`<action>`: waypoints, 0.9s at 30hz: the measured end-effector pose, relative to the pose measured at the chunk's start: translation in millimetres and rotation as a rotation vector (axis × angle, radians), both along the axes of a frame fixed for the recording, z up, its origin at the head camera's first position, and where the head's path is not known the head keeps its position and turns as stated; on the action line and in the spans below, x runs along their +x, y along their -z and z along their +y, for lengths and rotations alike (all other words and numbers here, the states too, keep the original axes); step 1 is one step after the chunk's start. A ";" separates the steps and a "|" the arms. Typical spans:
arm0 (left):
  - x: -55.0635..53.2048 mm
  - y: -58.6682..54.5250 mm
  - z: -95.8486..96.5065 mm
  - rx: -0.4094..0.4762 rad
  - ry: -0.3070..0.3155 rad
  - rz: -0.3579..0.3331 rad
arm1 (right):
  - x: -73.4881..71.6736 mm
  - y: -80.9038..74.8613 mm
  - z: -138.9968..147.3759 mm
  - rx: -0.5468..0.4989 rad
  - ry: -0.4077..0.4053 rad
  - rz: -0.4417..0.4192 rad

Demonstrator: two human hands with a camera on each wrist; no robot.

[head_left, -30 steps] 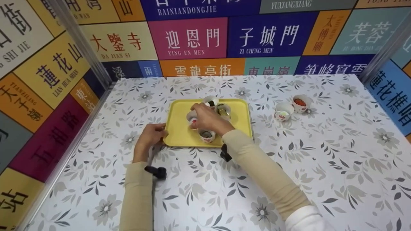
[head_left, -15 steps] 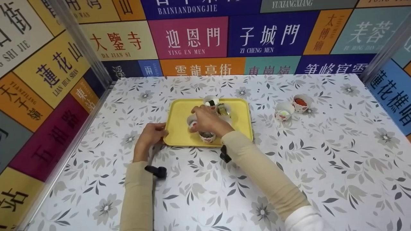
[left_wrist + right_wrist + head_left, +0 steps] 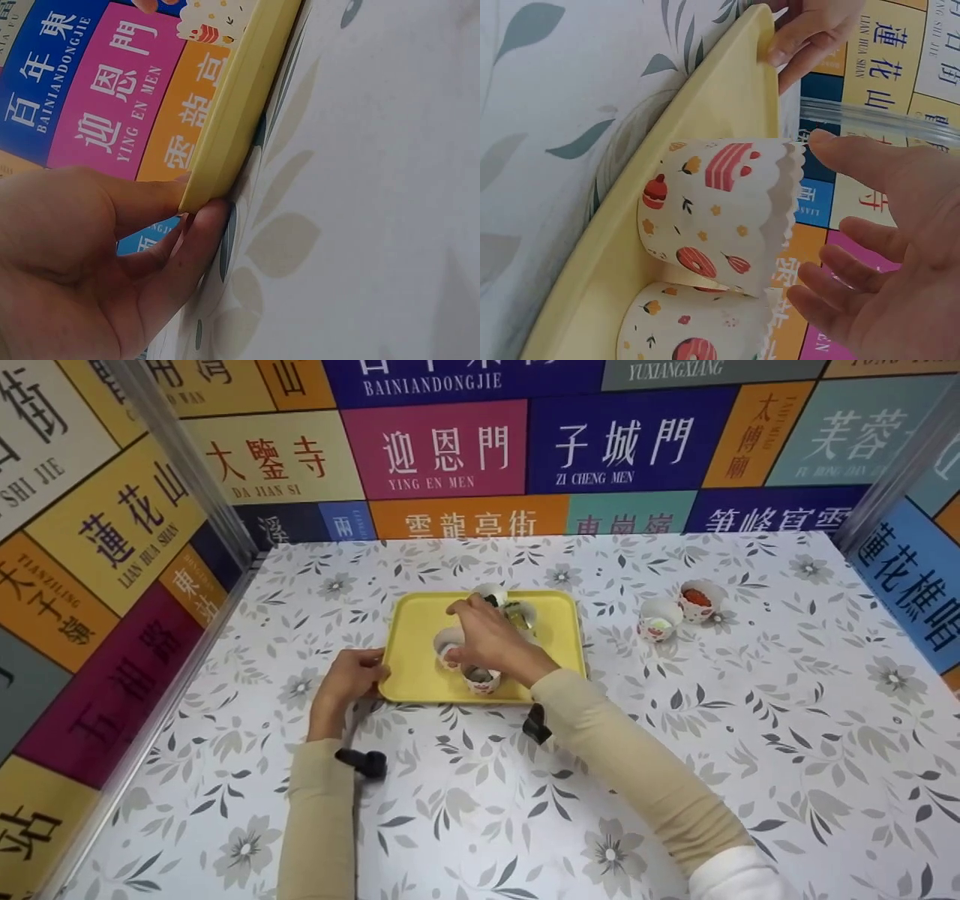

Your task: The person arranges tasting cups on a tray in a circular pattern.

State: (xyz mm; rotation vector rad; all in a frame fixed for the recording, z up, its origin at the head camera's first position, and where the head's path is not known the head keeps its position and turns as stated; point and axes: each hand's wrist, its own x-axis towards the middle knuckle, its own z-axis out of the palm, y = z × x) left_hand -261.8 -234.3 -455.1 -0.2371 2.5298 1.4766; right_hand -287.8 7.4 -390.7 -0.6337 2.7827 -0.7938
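Left grip [image 3: 90, 262] pinching a yellow tray [image 3: 240, 112], patterned cup [image 3: 214, 21] partly in view, leaf-print tabletop [image 3: 375, 187], lettered wall [image 3: 105, 90]

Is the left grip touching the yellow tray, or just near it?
Touching. The left wrist view shows it: the left grip pinches the edge of the yellow tray, thumb on one side, finger underneath.
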 end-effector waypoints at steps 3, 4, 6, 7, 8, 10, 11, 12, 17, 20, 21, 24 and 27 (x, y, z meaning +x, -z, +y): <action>0.3 -0.7 0.3 -0.011 -0.002 0.009 | 0.5 -3.8 6.5 -0.021 0.013 0.023; 0.4 -0.9 0.4 -0.015 -0.003 0.010 | 0.1 -4.8 9.5 -0.031 0.020 0.033; 0.8 -1.2 0.7 -0.016 -0.002 0.011 | -0.3 -6.6 16.5 -0.051 0.038 0.052; 0.8 -1.2 0.7 -0.015 -0.002 0.007 | -0.8 -7.2 20.5 -0.060 0.046 0.066; 1.0 -1.0 0.6 -0.015 0.000 0.006 | -1.3 -8.0 24.9 -0.071 0.055 0.076; 1.1 -0.6 1.0 -0.015 -0.004 -0.001 | -2.3 -9.6 33.8 -0.082 0.083 0.091; 0.9 -0.2 1.2 -0.013 -0.004 -0.001 | -2.8 -10.3 38.3 -0.087 0.096 0.096; 0.8 0.1 1.2 -0.012 -0.005 -0.003 | -3.1 -11.1 42.6 -0.093 0.108 0.100; 0.0 1.0 1.6 -0.005 0.005 -0.003 | -3.5 -13.8 63.7 -0.145 0.168 0.133; 0.4 0.5 0.9 0.007 0.012 -0.002 | -1.4 -14.5 75.4 -0.185 0.189 0.177; 0.4 0.4 0.7 0.010 0.011 -0.006 | -0.9 -14.4 79.3 -0.194 0.193 0.195; 0.5 -0.3 0.7 0.009 0.008 -0.017 | 0.0 -13.8 91.2 -0.200 0.205 0.241; 0.6 -0.8 1.1 0.002 -0.005 -0.037 | -0.4 -12.7 105.0 -0.183 0.218 0.257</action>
